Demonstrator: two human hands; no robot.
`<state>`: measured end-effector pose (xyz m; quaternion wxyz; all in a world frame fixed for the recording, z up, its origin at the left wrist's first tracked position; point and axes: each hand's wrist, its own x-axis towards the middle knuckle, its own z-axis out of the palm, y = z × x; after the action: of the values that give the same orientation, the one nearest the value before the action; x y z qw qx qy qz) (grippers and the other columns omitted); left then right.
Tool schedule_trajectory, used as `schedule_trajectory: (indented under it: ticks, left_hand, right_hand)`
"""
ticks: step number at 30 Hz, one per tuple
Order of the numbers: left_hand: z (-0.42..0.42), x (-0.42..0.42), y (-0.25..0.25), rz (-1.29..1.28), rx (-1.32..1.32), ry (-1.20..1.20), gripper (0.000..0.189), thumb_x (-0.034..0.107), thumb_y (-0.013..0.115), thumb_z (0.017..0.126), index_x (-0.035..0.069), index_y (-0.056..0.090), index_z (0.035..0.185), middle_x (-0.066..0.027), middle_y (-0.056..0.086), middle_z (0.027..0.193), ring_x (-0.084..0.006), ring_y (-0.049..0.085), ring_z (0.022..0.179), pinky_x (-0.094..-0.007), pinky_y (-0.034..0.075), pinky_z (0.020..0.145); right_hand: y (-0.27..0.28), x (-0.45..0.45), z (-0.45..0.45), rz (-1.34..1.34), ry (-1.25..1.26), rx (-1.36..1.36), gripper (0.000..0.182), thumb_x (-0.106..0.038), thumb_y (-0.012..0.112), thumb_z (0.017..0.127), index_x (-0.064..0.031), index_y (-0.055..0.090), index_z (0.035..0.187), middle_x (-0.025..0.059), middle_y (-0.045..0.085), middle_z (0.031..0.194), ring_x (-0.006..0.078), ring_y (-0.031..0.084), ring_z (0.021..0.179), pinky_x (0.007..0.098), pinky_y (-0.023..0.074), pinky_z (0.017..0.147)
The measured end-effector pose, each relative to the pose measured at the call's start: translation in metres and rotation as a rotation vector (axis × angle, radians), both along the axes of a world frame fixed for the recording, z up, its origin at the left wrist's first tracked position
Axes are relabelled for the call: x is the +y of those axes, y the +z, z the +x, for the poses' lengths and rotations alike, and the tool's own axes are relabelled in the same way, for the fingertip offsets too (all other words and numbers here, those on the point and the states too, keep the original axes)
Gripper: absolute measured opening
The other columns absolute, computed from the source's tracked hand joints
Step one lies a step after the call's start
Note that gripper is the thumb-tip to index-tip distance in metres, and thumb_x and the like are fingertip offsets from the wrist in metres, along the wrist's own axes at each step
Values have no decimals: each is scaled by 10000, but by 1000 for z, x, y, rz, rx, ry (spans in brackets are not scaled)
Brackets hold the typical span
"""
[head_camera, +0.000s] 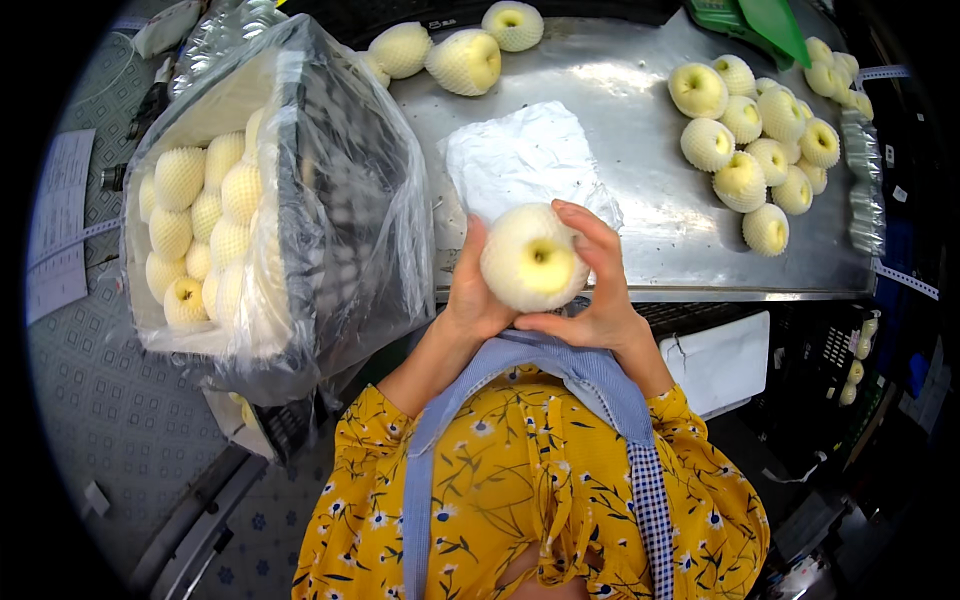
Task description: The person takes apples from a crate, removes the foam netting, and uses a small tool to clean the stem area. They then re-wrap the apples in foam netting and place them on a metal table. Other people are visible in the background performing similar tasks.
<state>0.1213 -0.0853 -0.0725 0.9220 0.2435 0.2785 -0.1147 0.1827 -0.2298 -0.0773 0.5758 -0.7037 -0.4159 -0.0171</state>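
Between my two hands is a pale yellow apple (534,259) in a white foam net, its hollow showing towards me. My left hand (478,289) cups its left side and underside. On its right, my right hand (600,281) holds it with the fingers at the upper side and the thumb below. Behind it a crumpled white paper sheet (525,157) lies on the metal table (645,225). Many netted apples (769,157) are grouped at the table's right, and a few netted apples (465,61) lie at its far left.
A plastic-lined crate (352,217) with netted apples stands close at my left, tilted towards the left. A green plastic object (765,30) is at the table's far right edge. Below the table's front edge, right of me, is a white board (720,360), near dark crates (817,352).
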Motion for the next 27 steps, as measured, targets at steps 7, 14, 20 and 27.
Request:
schedule_trajectory:
  ticks: [7,14,20,27]
  left_hand:
    - [-7,3,-13,-155,-58,28,751,646,354,897,33,422,1325,-167,506,1285,-286,524,1174,-447,458,968]
    - [-4,8,-24,-84,4,27,512,430,366,972,35,433,1290,-125,548,1201,-232,546,1115,-380,453,954]
    - [-2,1,-20,396,-102,-97,475,376,393,981,84,360,1354,-109,472,1270,-205,503,1152,-348,454,941]
    - [4,-8,-13,286,-149,-173,640,435,421,958,112,176,1453,-144,365,1374,-272,478,1169,-415,477,890]
  right_hand:
    - [10,5,-3,-50,53,139,1008,-392,868,574,-31,341,1354,234,396,1360,397,408,1248,445,361,1017]
    - [18,0,-1,-297,73,143,956,-314,851,576,-23,364,1346,222,403,1341,403,409,1229,431,360,1018]
    - [2,-3,1,-273,39,265,893,-256,839,586,-70,386,1333,208,350,1349,375,379,1235,414,351,1021]
    - [-38,-56,42,254,-66,925,830,-224,780,648,-59,364,1347,98,479,1232,201,475,1145,331,394,978]
